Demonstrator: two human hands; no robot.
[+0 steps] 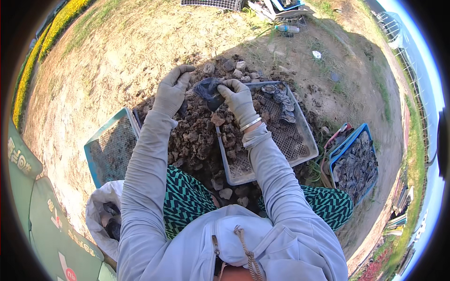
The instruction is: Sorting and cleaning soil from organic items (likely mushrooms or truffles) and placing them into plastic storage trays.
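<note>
My right hand (238,100), in a pale work glove, pinches a crumpled black plastic nursery bag (206,87) by its right side, above a heap of brown clods of soil (194,133). My left hand (171,91), gloved too, is raised left of the bag and apart from it. Its fingers are curled, and whether they hold anything is hidden; something dark shows just below its palm. Under my right forearm lies a grey mesh-bottomed tray (307,133) with some soil in it. Several flattened black bags (284,104) lie at its far right corner.
A blue-rimmed mesh tray (91,157) stands at left, near a white sack (93,206) with dark pieces inside. On the right, a blue crate (372,140) is filled with black scraps. Stones (238,70), a plastic bottle (287,29) and a black seedling tray (211,3) lie farther off.
</note>
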